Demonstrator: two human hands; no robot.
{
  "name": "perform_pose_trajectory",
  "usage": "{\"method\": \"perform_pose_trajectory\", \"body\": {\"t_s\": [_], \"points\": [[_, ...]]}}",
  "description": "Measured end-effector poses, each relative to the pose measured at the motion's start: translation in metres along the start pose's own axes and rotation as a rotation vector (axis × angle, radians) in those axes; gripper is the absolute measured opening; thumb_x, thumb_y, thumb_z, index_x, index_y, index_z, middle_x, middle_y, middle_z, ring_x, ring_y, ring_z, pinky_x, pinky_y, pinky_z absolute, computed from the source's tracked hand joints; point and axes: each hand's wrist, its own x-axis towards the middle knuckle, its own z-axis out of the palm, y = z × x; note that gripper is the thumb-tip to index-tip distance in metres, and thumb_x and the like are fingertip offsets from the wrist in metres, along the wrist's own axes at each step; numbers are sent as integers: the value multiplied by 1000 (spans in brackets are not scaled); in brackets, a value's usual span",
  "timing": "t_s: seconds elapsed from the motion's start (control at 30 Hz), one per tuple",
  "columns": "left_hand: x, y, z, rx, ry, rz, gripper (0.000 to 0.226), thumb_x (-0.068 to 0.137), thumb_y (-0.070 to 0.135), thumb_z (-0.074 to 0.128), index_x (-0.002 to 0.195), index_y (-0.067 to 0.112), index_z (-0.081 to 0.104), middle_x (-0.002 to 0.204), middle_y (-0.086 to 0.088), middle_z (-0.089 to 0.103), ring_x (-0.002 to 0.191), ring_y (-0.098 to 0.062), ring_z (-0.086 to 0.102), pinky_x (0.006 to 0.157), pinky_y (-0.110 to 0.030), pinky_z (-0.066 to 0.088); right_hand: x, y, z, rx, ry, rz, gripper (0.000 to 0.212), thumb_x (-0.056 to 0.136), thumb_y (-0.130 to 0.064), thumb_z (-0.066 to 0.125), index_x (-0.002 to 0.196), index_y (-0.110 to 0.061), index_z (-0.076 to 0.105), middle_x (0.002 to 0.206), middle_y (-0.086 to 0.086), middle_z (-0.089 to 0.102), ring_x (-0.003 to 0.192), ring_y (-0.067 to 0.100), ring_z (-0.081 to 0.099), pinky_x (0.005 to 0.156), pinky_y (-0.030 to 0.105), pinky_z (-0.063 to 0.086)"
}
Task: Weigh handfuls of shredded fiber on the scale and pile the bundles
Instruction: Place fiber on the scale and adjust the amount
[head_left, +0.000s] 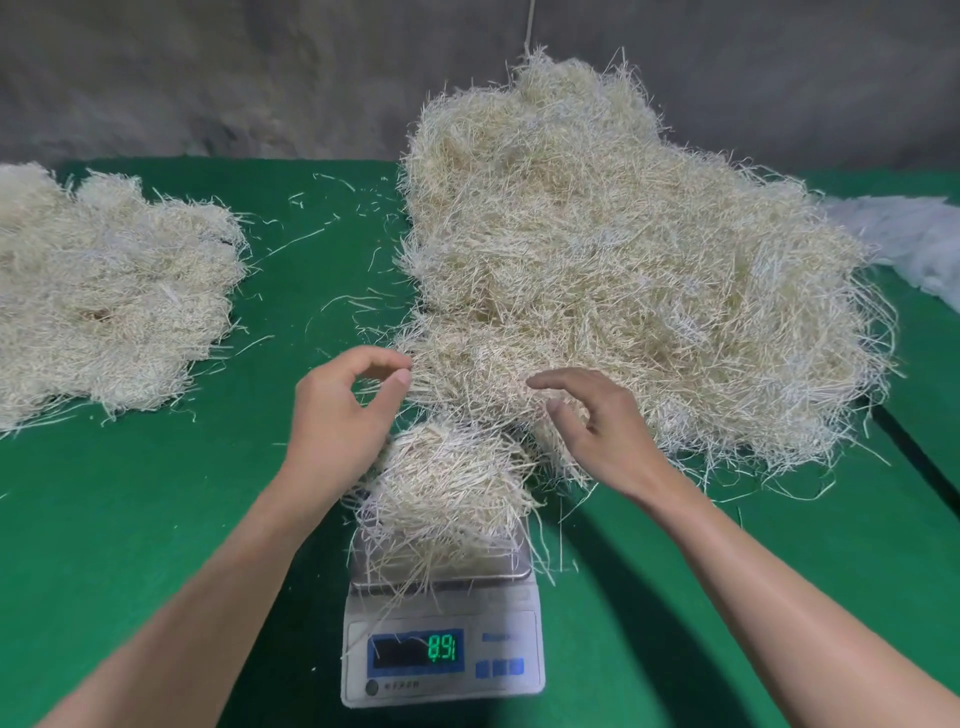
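Mostly the fiber bundle (447, 483) hides the scale (509, 623); right grip (602, 415) slack, empty; left grip (337, 410) unclear.

Left hand (340, 410) and right hand (602, 421) hover above bundle (447, 483) on scale (441, 649).

The only thing to read is on the scale (441, 613), at 6 o'clock in the view. Green numbers (445, 647) glow at the 3 o'clock end of its dark screen (397, 652). They look like 8.9, and there may be a thin 1 after them, but that last mark is hard to see. At 3 o'clock from the screen is a small blue word (496, 637), too blurry to read. Under it are blue buttons (500, 667) with no marks I can make out. At 7 o'clock from the screen runs a line of tiny dark print (401, 686), also too blurry.
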Motion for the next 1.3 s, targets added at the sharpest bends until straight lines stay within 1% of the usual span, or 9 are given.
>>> {"method": "perform_pose_trajectory", "body": {"t_s": [0.33,0.57,0.63,0.7,0.8,0.97,1.07,1.17,1.3], "points": [[77,67,88,195,-254,139,12,89,19,63,99,26,63,86,22,58,80,12,53,68,0,38,59,91,-95,-207,230,312,42,89,-11,60,130,-10,50,131,10,52,122,23,47,107,36,37],[114,93,163,311,-383,156,15,92,17,59,107,18,60,88,13,57,77,6,52,63,-9,41,97,138,-117,-515,-119,325,100,70,-36,78,145,-41,12,149,10,16,102,22,56,72,30,55],[123,95,179,330,-385,128,16,92,17,59,108,18,60,89,12,57,75,3,53,61,-10,41,104,144,-112,-611,-201,265,93,73,-32,76,143,-42,16,147,10,18,87,16,55,56,22,51],[133,97,193,344,-382,79,19,91,16,60,110,17,60,89,13,57,74,0,55,61,-10,43,114,149,-113,-617,-140,177,50,81,-18,69,124,-28,47,128,12,42,78,12,51,66,26,53],[146,98,209,181,-393,-49,36,83,11,70,115,20,56,105,7,60,86,-4,57,81,-19,48,135,145,-130,-338,125,44,19,85,-9,63,73,-20,52,78,-5,48,70,12,47,68,22,42],[164,111,237,-229,-393,-155,67,67,13,81,121,33,46,114,10,55,104,-6,56,92,-26,47,164,129,-159,128,196,31,3,88,-13,63,88,-14,65,79,-10,53,70,6,48,65,14,35],[168,117,258,-376,-561,-250,47,71,0,75,105,26,56,92,1,68,85,-14,67,77,-27,53,168,121,-163,433,35,87,22,87,-4,60,96,-23,66,98,-6,64,79,7,60,66,16,48],[173,119,276,-574,-448,-391,22,77,-9,62,92,8,65,70,1,71,65,-11,66,54,-24,50,167,117,-167,714,-41,66,45,81,8,58,100,-33,60,110,-6,59,84,-4,60,63,11,50],[186,116,281,-620,-254,-541,5,80,5,66,85,5,66,84,1,69,90,-11,57,83,-33,47,163,131,-159,674,349,152,34,85,7,52,89,-27,51,98,-1,57,77,10,59,67,27,55]]}}
